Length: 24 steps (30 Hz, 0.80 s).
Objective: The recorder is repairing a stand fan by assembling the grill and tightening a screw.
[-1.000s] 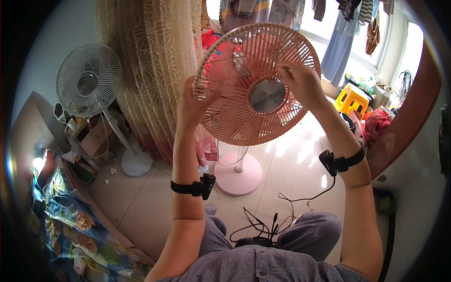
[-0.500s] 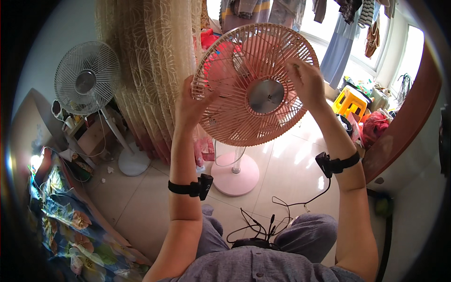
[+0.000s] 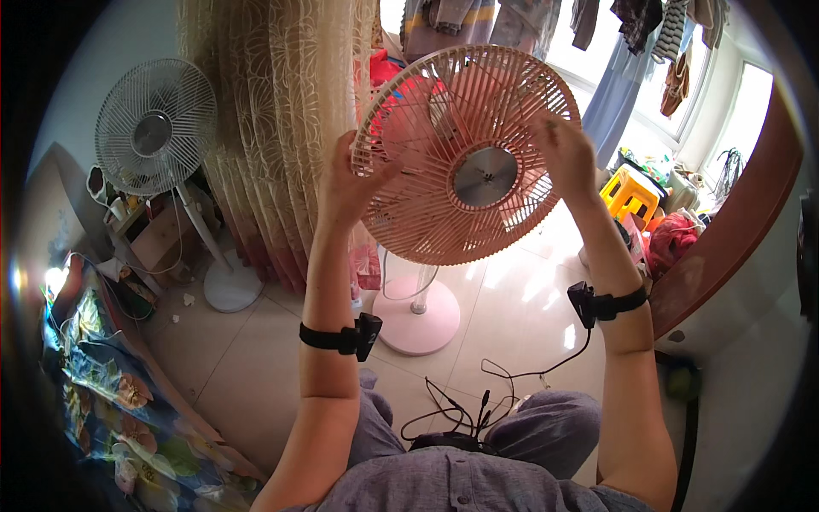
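A pink standing fan fills the middle of the view, its round front grille [image 3: 444, 222] ribbed around a silver centre cap [image 3: 485, 177]. My left hand [image 3: 351, 181] grips the grille's left rim. My right hand [image 3: 563, 154] holds the right side of the grille, fingers on the ribs near the rim. The fan's pole runs down to a round pink base [image 3: 418, 317] on the tiled floor. Black bands with small devices sit on both my wrists.
A white standing fan [image 3: 153, 128] stands at the left beside a beige curtain [image 3: 273, 128]. Black cables [image 3: 478, 401] lie on the floor by my knees. A flowered cloth [image 3: 111, 392] is at lower left, a yellow stool [image 3: 630, 194] at right, and clothes hang above.
The pink grille has shifted slightly right and down in view, with both hands moving along with it. My grip on both sides is unchanged.
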{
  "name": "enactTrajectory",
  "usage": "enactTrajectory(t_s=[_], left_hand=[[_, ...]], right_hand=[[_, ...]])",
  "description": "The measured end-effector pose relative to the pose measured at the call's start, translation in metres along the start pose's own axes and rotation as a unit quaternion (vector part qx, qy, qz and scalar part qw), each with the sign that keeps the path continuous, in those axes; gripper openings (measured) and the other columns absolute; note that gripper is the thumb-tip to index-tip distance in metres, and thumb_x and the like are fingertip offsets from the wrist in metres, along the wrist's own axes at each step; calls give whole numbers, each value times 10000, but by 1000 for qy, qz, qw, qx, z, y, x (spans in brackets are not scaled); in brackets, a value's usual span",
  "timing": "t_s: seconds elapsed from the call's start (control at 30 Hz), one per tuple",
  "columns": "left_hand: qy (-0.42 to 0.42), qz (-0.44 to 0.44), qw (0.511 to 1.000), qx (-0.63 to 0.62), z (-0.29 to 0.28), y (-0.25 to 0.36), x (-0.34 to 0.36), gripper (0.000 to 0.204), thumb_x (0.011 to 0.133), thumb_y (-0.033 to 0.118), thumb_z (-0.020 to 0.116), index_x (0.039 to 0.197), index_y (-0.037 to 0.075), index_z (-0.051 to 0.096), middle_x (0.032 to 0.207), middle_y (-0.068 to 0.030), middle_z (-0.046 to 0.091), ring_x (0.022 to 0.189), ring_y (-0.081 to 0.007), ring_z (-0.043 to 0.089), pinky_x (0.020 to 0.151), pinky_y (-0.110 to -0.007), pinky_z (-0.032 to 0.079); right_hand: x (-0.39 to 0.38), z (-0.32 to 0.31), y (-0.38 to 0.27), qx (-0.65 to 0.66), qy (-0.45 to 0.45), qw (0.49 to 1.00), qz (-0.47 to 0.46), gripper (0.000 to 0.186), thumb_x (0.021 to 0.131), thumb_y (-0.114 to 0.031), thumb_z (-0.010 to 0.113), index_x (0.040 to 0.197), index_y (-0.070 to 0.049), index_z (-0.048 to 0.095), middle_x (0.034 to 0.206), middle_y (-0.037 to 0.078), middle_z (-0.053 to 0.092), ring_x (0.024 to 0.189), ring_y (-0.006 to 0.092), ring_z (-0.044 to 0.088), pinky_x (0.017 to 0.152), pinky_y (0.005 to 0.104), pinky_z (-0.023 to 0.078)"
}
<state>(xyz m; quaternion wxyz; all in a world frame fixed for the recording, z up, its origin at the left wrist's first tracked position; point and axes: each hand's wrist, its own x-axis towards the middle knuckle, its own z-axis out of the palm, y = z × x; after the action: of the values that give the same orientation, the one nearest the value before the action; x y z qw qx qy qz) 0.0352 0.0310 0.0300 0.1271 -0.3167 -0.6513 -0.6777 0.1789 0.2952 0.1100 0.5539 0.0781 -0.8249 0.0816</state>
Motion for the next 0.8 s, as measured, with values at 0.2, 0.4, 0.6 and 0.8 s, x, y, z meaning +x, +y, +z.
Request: enactTrajectory(t_s=[0.2,0.4,0.6,0.8], left_hand=[[8,15,1000,-15,-1,-7,2,723,664,352,853,1234,59,519,1009,-71,666,932,-160,631,837,-320,485],[-1,26,999,-25,2,-6,3,744,659,351,859,1247,57,508,1010,-72,657,922,-162,630,827,-317,489],[3,17,999,-30,2,4,0,747,663,314,863,1253,39,495,997,-75,649,904,-153,627,799,-304,497],[-4,-7,1000,-30,-1,4,-1,673,690,311,842,1236,67,534,1073,-66,648,983,-153,605,881,-311,458]], right_hand=[[6,-8,-2,83,81,993,31,127,903,-166,617,971,-62,641,816,120,675,704,239,675,626,320,507],[-2,4,-12,-21,-10,999,-47,92,879,-130,614,937,-64,643,730,120,647,655,291,648,602,358,497],[12,-9,-14,-43,-10,999,3,97,871,-124,615,934,-55,640,715,138,643,626,290,635,581,365,482],[-3,3,-39,-77,-55,994,-52,106,869,-109,604,949,-51,642,784,151,668,691,306,659,611,384,500]])
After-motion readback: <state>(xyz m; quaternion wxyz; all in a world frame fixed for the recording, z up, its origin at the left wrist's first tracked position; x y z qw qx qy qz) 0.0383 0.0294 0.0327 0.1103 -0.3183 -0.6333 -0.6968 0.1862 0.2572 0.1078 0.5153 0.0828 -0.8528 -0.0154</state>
